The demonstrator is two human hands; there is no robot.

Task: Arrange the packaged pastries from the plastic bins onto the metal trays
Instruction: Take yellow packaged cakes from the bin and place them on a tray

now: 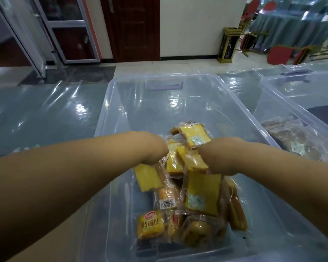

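A clear plastic bin [121, 103] stands in front of me with a pile of packaged pastries [180, 220] at its near end. Both my arms reach into it with the wrists bent down, so the fingers are hidden under the hands. My left hand [153, 148] holds a wrapped yellow cake slice [148, 176] by its top edge. My right hand [216, 157] holds another wrapped yellow cake slice [203, 191] the same way. Beyond the hands lie more wrapped slices [193, 137]. No metal tray is in view.
A second clear bin [284, 118] with brownish packaged pastries [290, 137] stands to the right. The table [36, 114] is covered with shiny clear plastic film. Beyond it are a tiled floor, a dark wooden door [133, 29], a standing ash bin [228, 45] and red chairs [280, 54].
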